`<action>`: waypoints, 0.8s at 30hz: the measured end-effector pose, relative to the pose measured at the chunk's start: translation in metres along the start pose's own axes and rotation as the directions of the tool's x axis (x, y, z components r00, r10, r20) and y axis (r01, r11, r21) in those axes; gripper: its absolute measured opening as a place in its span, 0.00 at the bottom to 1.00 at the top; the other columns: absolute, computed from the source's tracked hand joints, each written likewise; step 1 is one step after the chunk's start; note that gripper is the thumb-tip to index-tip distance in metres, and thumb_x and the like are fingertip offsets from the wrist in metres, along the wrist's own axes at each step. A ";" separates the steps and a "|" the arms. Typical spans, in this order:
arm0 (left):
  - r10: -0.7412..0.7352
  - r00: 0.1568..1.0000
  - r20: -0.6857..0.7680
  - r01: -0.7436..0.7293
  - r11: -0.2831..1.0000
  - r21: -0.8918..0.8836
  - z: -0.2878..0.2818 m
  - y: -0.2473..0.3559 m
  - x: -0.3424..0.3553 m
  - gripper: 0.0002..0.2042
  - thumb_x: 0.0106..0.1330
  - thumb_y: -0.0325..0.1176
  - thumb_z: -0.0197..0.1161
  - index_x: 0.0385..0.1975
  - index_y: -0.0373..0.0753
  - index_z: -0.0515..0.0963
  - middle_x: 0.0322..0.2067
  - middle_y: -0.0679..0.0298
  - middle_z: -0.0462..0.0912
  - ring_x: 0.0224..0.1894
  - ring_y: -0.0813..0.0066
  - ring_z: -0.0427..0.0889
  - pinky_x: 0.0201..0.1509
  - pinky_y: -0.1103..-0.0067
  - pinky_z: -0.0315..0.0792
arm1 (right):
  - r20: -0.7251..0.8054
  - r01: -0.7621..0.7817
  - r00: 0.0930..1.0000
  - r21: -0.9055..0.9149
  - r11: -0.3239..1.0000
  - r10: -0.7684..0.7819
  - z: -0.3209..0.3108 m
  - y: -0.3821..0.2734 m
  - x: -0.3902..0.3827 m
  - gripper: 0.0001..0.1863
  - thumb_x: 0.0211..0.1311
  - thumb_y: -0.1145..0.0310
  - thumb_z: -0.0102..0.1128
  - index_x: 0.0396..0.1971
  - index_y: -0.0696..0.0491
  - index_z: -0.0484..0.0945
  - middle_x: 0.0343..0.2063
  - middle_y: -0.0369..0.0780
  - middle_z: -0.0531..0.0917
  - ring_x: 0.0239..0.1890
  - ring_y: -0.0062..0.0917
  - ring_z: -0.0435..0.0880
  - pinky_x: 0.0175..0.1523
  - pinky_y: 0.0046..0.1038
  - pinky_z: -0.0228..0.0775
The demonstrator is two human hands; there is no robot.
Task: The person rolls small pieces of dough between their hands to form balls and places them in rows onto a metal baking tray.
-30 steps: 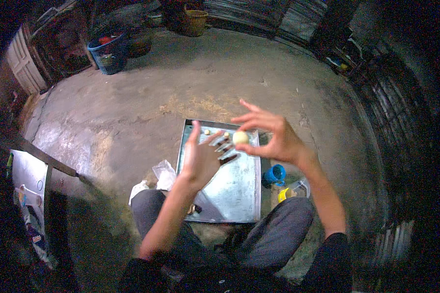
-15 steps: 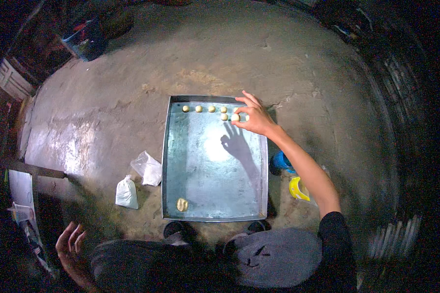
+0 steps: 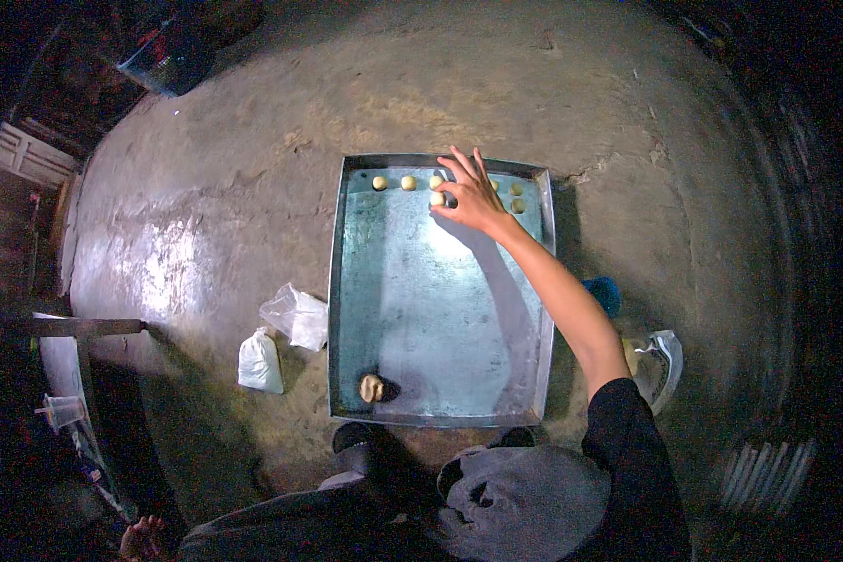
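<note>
Right hand (image 3: 478, 200) with pinched pale ball (image 3: 437, 199) in metal tray (image 3: 421, 318)

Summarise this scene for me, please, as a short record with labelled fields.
Surface: rectangular metal tray with raised sides, on the floor
Right hand: holds a pale ball between thumb and forefinger; tray contact unclear
Left hand: low at the left, away from the tray; grip unclear
Far end of tray: other pale balls
Near left corner: tan lump
Left of tray: white bag, clear plastic bag
Right of tray: blue container
</note>
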State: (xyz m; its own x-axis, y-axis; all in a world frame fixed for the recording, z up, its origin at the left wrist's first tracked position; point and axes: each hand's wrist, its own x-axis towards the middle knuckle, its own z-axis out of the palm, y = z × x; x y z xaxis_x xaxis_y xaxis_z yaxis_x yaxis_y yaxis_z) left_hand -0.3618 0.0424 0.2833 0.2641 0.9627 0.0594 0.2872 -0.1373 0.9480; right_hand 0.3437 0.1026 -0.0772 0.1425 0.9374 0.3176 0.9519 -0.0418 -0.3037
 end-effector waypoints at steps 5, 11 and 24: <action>-0.016 1.000 -0.020 0.018 0.995 0.095 0.005 0.010 0.002 0.18 0.76 0.36 0.48 0.59 0.33 0.70 0.55 0.39 0.76 0.56 0.41 0.78 0.64 0.53 0.72 | -0.013 0.037 0.999 0.001 0.999 -0.037 0.011 -0.001 -0.004 0.17 0.48 0.53 0.75 0.31 0.50 0.86 0.65 0.44 0.68 0.76 0.42 0.49 0.77 0.57 0.30; -0.004 0.999 -0.038 0.010 0.988 0.151 -0.002 0.009 -0.002 0.20 0.76 0.40 0.48 0.61 0.36 0.69 0.56 0.39 0.75 0.56 0.40 0.77 0.64 0.54 0.70 | -0.071 0.049 0.996 0.001 0.999 -0.048 0.013 -0.003 -0.006 0.17 0.49 0.53 0.75 0.31 0.50 0.86 0.66 0.44 0.68 0.76 0.42 0.49 0.77 0.57 0.32; 0.077 0.996 0.040 -0.085 0.964 0.251 -0.002 0.008 -0.005 0.22 0.77 0.44 0.49 0.64 0.38 0.65 0.58 0.39 0.73 0.56 0.41 0.77 0.61 0.53 0.72 | -0.080 0.071 0.994 -0.008 0.997 -0.072 0.013 0.003 -0.006 0.17 0.49 0.53 0.73 0.33 0.50 0.86 0.66 0.44 0.67 0.76 0.41 0.49 0.77 0.56 0.33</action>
State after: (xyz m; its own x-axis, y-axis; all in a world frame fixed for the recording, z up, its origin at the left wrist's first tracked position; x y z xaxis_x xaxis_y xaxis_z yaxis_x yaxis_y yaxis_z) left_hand -0.3623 0.0371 0.2908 0.3222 0.9391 0.1197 0.4856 -0.2725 0.8306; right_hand 0.3418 0.1014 -0.0915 0.0951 0.9074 0.4093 0.9617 0.0225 -0.2732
